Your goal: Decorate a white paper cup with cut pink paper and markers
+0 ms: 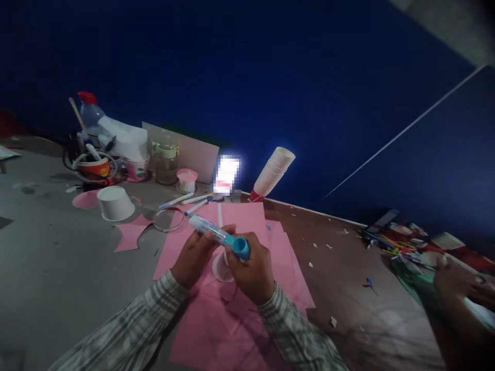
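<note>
My left hand [197, 257] is closed around a pale tube with a printed label and blue end, which looks like a glue tube [209, 230]. It tilts down to the right. The fingers of my right hand [253, 265] grip a hollow blue cap [241, 248] at the tube's lower end, its round opening facing me. Whether cap and tube still touch I cannot tell. Below my hands, a white paper cup [221, 269] is partly hidden by my right hand. Pink paper sheets [278, 268] lie under it on the table.
Left are an upturned white tub [115, 204], a tape ring [168, 220], markers [176, 200], a glass jar [165, 164] and a pen pot [95, 167]. A leaning cup stack [273, 174] and a bright phone [227, 175] stand behind. Another person's hand [456, 278] is far right.
</note>
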### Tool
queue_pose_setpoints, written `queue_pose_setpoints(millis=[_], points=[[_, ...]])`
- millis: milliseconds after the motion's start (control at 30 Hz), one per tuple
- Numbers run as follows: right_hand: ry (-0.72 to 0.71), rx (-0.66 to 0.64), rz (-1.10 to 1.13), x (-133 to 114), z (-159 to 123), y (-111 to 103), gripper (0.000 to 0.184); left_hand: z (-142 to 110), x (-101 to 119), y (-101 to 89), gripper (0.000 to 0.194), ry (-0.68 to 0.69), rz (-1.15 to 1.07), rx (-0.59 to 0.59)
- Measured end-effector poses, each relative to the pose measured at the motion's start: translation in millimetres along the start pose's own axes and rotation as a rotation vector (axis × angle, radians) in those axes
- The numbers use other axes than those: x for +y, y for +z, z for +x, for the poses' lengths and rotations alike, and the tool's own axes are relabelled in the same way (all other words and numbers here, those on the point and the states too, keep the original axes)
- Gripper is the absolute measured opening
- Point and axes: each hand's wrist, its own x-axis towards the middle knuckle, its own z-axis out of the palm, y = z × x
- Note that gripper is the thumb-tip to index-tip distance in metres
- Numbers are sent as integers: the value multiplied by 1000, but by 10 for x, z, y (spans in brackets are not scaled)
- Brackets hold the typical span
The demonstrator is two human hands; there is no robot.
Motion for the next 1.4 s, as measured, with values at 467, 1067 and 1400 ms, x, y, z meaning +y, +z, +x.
queue_pose_setpoints(millis=[467, 1067, 1400], points=[[-21, -19, 23, 14, -52, -156, 14, -25, -66, -35, 24, 62, 106, -76], [-293, -29, -138, -37, -76, -121, 7, -5, -22, 12, 31, 42, 2, -20], [-51, -161, -132, -64, 69, -202, 4, -3, -55, -25, 25, 56, 13, -69]])
